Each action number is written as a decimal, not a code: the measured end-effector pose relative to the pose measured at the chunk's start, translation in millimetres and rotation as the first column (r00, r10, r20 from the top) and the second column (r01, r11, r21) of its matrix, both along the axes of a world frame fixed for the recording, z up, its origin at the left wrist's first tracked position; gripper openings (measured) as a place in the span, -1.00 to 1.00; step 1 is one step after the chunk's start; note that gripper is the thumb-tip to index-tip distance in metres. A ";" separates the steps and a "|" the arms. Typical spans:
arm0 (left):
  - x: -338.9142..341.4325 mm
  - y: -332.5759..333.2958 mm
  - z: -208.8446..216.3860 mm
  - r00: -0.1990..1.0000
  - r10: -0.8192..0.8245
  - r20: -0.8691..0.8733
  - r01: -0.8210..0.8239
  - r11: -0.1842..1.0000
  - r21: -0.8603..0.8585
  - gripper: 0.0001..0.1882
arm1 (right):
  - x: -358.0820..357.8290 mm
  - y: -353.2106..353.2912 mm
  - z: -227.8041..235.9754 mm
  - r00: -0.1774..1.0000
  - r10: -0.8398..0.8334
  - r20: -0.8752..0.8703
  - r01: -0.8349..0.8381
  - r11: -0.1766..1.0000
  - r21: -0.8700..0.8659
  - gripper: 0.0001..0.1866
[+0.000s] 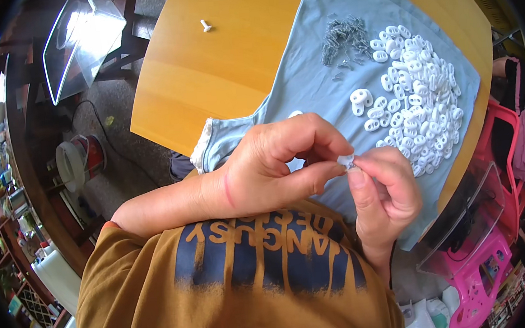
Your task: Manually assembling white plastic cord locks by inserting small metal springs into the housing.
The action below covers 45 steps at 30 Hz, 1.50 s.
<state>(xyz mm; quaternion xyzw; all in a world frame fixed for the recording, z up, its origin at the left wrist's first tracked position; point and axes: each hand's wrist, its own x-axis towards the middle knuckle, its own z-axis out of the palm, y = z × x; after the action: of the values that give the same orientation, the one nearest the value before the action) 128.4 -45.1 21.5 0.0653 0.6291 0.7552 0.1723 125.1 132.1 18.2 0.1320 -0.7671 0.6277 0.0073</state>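
I can see a yellow wood table point(205, 75). The floor point(121, 107) is gray, and a black cord point(108, 139) bends across it near a bucket point(80, 160). Dark shelves point(0, 249) full of stuff stand on the left. A red chair point(503, 115) and a pink plastic seat point(486, 285) are on the right. Bright light point(84, 33) glares off a clear panel point(65, 64).

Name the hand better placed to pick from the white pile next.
Right hand, I'd judge: it is close to the lower edge of the white pile, while the left hand sits farther off, to the left. Both pinch a small piece, so neither is free.
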 end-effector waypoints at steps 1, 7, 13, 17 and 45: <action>-1.4 0.8 -0.9 1.000 -0.010 -0.011 0.010 1.000 0.011 -0.82 | 0.5 1.1 0.3 1.000 -0.010 -0.011 0.010 1.000 0.011 -0.85; 3.6 3.1 -10.5 0.987 0.065 -0.144 -0.092 0.978 -0.188 -0.82 | 0.7 -1.5 -12.6 0.982 0.078 0.174 -0.048 0.984 -0.173 -0.99; 5.9 0.9 -8.7 0.998 0.027 -0.050 -0.033 0.993 -0.117 -0.84 | 3.1 1.3 -5.9 0.980 0.097 0.173 -0.061 0.977 -0.202 -0.96; 8.0 3.5 -7.7 0.999 0.011 -0.039 -0.018 0.985 -0.171 -0.84 | 8.2 1.5 -12.0 0.988 0.078 0.130 -0.054 0.983 -0.177 -0.97; 14.9 3.0 -9.7 0.920 0.228 0.318 -0.272 0.957 0.102 -0.85 | 13.8 -4.2 -9.8 0.983 0.021 0.184 0.013 0.983 -0.184 -0.85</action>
<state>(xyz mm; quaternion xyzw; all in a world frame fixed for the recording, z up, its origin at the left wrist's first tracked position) 143.3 -42.2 11.9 -0.1201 0.5420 0.8155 0.1635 138.9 127.9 8.4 0.0736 -0.7028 0.7056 -0.0531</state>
